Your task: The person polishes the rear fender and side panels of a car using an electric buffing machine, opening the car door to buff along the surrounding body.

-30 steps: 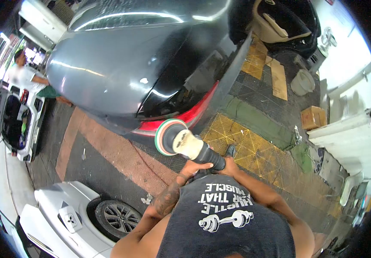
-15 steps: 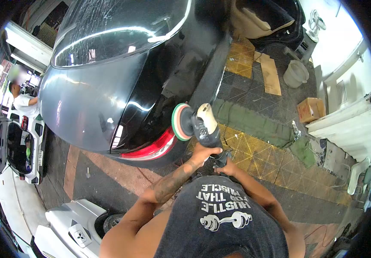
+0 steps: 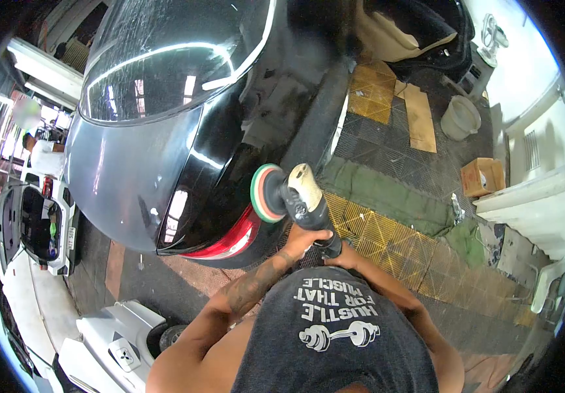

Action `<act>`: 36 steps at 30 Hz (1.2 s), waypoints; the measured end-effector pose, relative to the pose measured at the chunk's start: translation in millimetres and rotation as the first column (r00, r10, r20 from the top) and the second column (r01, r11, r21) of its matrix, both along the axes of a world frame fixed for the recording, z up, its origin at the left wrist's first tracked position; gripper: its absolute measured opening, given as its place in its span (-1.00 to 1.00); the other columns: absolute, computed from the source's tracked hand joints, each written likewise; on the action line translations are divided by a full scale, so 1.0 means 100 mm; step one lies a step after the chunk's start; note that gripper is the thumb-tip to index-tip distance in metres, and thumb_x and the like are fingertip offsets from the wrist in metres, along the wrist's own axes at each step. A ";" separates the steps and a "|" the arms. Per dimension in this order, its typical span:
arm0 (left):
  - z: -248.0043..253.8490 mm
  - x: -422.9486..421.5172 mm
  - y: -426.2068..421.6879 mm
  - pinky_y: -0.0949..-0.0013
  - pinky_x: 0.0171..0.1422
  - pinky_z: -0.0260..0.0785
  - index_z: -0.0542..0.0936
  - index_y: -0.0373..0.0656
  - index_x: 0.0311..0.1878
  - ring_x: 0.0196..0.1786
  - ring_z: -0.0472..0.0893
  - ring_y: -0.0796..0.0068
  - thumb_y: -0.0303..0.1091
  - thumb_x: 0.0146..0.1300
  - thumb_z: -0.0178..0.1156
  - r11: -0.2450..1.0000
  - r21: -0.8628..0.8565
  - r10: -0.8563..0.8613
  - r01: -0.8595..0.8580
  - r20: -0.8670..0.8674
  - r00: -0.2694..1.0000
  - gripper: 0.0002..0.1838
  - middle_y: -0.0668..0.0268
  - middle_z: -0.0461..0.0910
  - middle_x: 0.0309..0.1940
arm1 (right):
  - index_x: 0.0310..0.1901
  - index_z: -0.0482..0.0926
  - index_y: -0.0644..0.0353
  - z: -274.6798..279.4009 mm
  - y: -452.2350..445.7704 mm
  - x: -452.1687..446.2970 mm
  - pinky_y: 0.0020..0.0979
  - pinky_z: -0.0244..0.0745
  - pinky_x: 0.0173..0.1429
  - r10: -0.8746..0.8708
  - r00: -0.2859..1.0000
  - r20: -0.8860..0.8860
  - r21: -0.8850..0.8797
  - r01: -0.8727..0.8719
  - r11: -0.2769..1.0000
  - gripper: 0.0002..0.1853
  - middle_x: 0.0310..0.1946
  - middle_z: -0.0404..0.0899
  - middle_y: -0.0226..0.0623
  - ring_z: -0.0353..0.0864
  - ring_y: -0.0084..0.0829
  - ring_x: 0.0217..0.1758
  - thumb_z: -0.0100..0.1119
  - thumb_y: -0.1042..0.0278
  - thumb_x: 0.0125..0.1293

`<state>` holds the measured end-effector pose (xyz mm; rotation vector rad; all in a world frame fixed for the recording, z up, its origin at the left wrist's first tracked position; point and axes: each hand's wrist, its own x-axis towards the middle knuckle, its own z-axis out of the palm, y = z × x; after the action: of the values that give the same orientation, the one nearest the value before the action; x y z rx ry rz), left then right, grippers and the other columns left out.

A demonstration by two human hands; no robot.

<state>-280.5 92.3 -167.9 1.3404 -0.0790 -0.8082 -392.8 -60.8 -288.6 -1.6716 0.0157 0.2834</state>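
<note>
A car polisher with a cream-and-black head is held in front of my body. Its round pad, ringed in green, white and orange, faces the rear side panel of a black car, just beside the red tail light. Whether the pad touches the paint I cannot tell. My left hand wraps round the polisher's body, thumb across the top. Farther back, my right hand is closed on the handle end, its fingers partly hidden.
Green cloth lies along the yellow and black floor grating. Flattened cardboard, a grey bucket and a cardboard box stand to the right. A loose silver bumper lies lower left. Another person is beyond the car.
The view has shifted a little, so the car sits lower in it. The polisher's pad has moved slightly left along the panel above the tail light. Both hands keep their grip.
</note>
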 end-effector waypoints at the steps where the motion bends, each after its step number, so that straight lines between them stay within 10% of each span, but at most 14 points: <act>1: -0.01 0.08 -0.09 0.22 0.27 0.38 0.43 -0.30 0.28 0.13 0.54 0.32 -0.58 -0.02 0.44 0.999 -0.049 0.003 -0.005 -0.038 0.999 -0.29 0.23 0.56 0.07 | 0.02 0.59 0.24 -0.03 -0.05 0.06 -0.29 0.63 -0.05 -0.011 0.997 -0.081 0.039 0.014 0.999 -0.46 -0.23 0.71 -0.24 0.71 -0.33 -0.23 0.52 0.38 -0.06; 6: -0.05 0.60 -0.63 0.23 0.15 0.43 0.54 -0.33 0.13 -0.02 0.61 0.33 -0.52 -0.11 0.49 0.998 0.027 -0.049 0.051 -0.072 0.996 -0.37 0.22 0.64 -0.07 | -0.14 0.54 0.27 0.01 -0.38 0.42 -0.34 0.61 -0.31 0.065 0.957 -0.284 0.454 0.074 0.888 -0.68 -0.37 0.66 -0.21 0.68 -0.37 -0.39 0.34 0.64 0.03; 11: 0.00 0.58 -0.68 0.25 0.08 0.48 0.62 -0.32 0.02 -0.07 0.64 0.34 -0.51 -0.11 0.50 0.983 0.178 -0.020 0.035 -0.088 0.996 -0.47 0.22 0.69 -0.16 | -0.07 0.52 0.28 -0.21 -0.37 0.40 -0.31 0.61 -0.29 0.140 0.942 -0.305 0.501 0.033 0.865 -0.60 -0.32 0.67 -0.20 0.67 -0.34 -0.38 0.39 0.63 0.01; 14: -0.17 0.33 -0.42 0.24 0.10 0.49 0.62 -0.33 0.02 -0.05 0.64 0.33 -0.52 -0.10 0.49 0.991 0.131 0.010 0.001 -0.083 0.996 -0.48 0.22 0.68 -0.14 | -0.15 0.60 0.29 -0.23 -0.14 0.17 -0.36 0.62 -0.15 0.114 0.943 -0.313 0.468 0.049 0.882 -0.73 -0.35 0.68 -0.24 0.68 -0.41 -0.33 0.41 0.57 0.09; 19: -0.17 -0.10 0.05 0.28 0.11 0.50 0.55 -0.32 0.14 -0.03 0.63 0.37 -0.58 -0.06 0.47 0.986 0.162 0.032 -0.030 -0.013 0.999 -0.40 0.24 0.65 -0.04 | 0.38 0.33 0.18 -0.42 0.21 -0.08 -0.20 0.26 0.49 0.175 0.942 -0.285 0.183 -0.126 0.975 -0.06 0.28 0.49 -0.24 0.42 -0.25 0.37 0.64 0.26 -0.08; 24: -0.13 -0.20 0.21 0.28 0.08 0.51 0.56 -0.33 0.12 -0.05 0.64 0.36 -0.59 -0.06 0.47 0.985 0.169 0.027 -0.016 -0.062 0.998 -0.42 0.24 0.65 -0.07 | 0.37 0.35 0.23 -0.37 0.42 -0.23 -0.23 0.24 0.51 0.149 0.957 -0.249 0.109 -0.125 0.986 -0.04 0.29 0.48 -0.15 0.41 -0.21 0.39 0.63 0.21 -0.11; 26: -0.12 -0.13 0.13 0.28 0.06 0.51 0.57 -0.33 0.08 -0.07 0.64 0.37 -0.58 -0.06 0.46 0.989 0.145 0.028 -0.019 -0.064 0.998 -0.45 0.25 0.65 -0.09 | 0.27 0.42 0.24 -0.43 0.49 -0.28 -0.21 0.42 0.35 -0.039 0.983 -0.178 0.175 0.071 0.982 -0.20 0.13 0.59 -0.18 0.56 -0.22 0.21 0.58 0.32 -0.06; 27: -0.16 -0.08 0.10 0.27 0.05 0.51 0.58 -0.34 0.07 -0.08 0.65 0.37 -0.57 -0.06 0.47 0.992 0.125 0.008 0.001 -0.075 0.997 -0.46 0.24 0.66 -0.09 | 0.17 0.47 0.23 -0.42 0.42 -0.21 -0.25 0.56 0.11 0.135 0.926 -0.354 0.430 0.033 0.902 -0.35 -0.10 0.67 -0.26 0.67 -0.31 -0.05 0.51 0.44 -0.01; 30: -0.02 0.00 0.08 0.28 0.06 0.51 0.58 -0.36 0.08 -0.08 0.65 0.37 -0.57 -0.06 0.48 0.982 0.182 -0.032 0.046 -0.076 0.997 -0.45 0.23 0.66 -0.10 | 0.09 0.49 0.20 -0.38 0.40 -0.14 -0.32 0.59 -0.04 0.182 0.910 -0.372 0.458 0.010 0.889 -0.46 -0.26 0.68 -0.35 0.67 -0.43 -0.23 0.46 0.52 0.03; 36: -0.07 -0.26 0.62 0.25 0.21 0.43 0.51 -0.32 0.18 0.06 0.60 0.35 -0.60 -0.06 0.47 0.997 0.057 -0.052 0.051 0.017 0.998 -0.36 0.23 0.62 -0.01 | 0.27 0.44 0.21 -0.21 0.77 -0.32 -0.26 0.40 0.35 0.080 0.965 -0.249 0.256 -0.014 0.966 -0.24 0.14 0.59 -0.25 0.56 -0.33 0.21 0.55 0.43 -0.04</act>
<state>-307.0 154.1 -175.2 1.4045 -0.1065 -0.8470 -425.0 16.6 -309.1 -1.3737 0.1294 0.5171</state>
